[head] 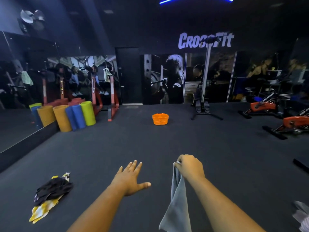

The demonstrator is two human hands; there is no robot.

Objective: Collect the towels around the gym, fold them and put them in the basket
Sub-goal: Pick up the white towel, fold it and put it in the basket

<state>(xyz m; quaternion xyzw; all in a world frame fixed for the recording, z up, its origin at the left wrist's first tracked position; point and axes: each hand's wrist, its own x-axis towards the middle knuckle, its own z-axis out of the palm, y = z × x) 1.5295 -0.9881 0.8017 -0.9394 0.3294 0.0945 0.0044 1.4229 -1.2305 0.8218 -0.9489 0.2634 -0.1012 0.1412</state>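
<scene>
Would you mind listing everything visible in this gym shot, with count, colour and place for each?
basket: one, orange, on the floor mid-room, far ahead
grey towel: one, hanging from the right hand
pile of towels: one heap, black over yellow-white, on the floor at left
hanging towels: two, pale green, draped on the red rack at the mirror
rolled mats: several, yellow, blue and green, upright by the mirror
exercise bikes: two, orange-black, at right
rowing machine: one, dark, stood upright at the back wall
pale cloth: one, grey-white, at the lower right edge
left hand: fingers spread, holding nothing
right hand: grips the grey towel's top edge
</scene>
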